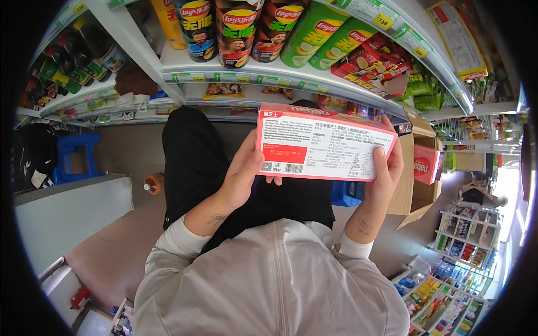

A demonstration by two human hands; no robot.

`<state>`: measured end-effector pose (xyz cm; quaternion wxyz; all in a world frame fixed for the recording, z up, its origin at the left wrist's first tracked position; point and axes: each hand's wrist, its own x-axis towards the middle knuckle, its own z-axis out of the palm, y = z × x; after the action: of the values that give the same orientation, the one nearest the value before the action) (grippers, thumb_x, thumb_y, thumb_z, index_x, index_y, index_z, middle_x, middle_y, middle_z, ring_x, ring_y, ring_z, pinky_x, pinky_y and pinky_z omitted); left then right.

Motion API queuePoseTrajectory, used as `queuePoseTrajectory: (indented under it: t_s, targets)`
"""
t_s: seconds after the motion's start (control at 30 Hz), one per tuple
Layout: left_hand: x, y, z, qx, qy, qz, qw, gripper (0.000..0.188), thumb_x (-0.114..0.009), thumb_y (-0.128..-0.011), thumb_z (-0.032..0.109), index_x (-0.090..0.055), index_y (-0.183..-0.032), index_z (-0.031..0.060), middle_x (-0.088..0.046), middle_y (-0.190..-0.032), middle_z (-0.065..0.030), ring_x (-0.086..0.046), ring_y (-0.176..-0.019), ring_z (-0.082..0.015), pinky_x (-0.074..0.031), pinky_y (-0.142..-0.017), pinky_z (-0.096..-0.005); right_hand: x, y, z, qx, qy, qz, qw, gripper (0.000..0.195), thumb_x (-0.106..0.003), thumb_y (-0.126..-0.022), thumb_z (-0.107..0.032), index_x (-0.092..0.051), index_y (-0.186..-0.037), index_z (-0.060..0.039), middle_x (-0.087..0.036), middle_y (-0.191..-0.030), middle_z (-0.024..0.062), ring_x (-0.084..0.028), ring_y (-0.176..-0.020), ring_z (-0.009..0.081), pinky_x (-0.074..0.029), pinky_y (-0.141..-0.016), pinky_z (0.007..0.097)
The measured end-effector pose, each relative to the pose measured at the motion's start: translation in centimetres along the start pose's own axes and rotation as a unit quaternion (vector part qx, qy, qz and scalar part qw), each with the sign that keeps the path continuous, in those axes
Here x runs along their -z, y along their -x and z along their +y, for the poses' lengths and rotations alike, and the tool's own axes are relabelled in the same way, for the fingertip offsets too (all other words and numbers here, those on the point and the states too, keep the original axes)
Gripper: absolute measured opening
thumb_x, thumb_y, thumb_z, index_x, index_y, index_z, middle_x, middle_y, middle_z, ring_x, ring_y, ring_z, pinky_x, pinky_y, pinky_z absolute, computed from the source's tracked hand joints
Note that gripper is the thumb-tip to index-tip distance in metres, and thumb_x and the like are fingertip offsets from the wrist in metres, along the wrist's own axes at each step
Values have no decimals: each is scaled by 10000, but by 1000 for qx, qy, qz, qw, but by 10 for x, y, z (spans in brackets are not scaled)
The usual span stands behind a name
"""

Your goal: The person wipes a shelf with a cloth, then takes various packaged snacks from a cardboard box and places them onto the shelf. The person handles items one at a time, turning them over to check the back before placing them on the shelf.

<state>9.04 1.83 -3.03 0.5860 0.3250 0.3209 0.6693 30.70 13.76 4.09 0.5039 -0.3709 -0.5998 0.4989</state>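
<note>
A pink and white Nabati wafer box [325, 145] is held up level in front of my chest, its printed back panel turned to the camera. My left hand [243, 168] grips its left end, thumb on the front face and fingers behind and below. My right hand [386, 161] holds the right end, with the thumb pressed on the lower right of the panel. Beyond the box rises a shelf unit with Lay's canisters [237, 33]. Another pink Nabati box [425, 164] stands at the open cardboard carton [405, 176] on my right.
A shelf edge [269, 80] with price tags runs across the front. On the left are dark bottles [84, 59], a blue plastic stool [75, 157] and an orange-brown bottle [154, 183] on the floor. Stocked racks [466, 235] stand far right.
</note>
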Motion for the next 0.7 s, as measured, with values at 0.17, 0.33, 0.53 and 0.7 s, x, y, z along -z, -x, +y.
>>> queuePoseTrajectory:
  t_s: [0.17, 0.33, 0.53, 0.7]
  targets:
    - [1, 3, 2, -4, 6, 6, 1000, 591, -410, -977, 489, -357, -1343, 27, -614, -1018, -82, -614, -718, -119, -460, -597, -216, -3, 0, 0, -2, -3, -1, 1000, 607, -674, -845, -139, -426, -1359, 68, -607, -1165, 133, -595, -1022, 143, -454, -914, 274]
    - [0, 5, 3, -8, 5, 8, 1000, 580, -412, -978, 486, -366, -1331, 28, -612, -1012, -79, -611, -715, -118, -458, -598, -220, -4, 1, -1, -3, -4, -6, 1000, 601, -673, -844, -133, -432, -1361, 59, -607, -1163, 130, -593, -1021, 139, -454, -910, 269]
    - [0, 5, 3, -14, 0, 5, 1000, 564, -410, -980, 483, -380, -1311, 27, -615, -985, -78, -609, -710, -117, -453, -597, -218, -4, 1, -1, -4, -6, -5, 1000, 593, -673, -849, -135, -437, -1360, 53, -611, -1158, 125, -593, -1019, 139, -454, -912, 269]
    - [-2, 3, 2, -9, -1, 2, 1000, 567, -405, -982, 486, -378, -1313, 27, -615, -979, -79, -609, -710, -116, -453, -597, -219, -1, 2, -1, -1, -2, 1, 1000, 595, -674, -852, -142, -435, -1361, 52, -611, -1159, 127, -594, -1021, 142, -455, -911, 269]
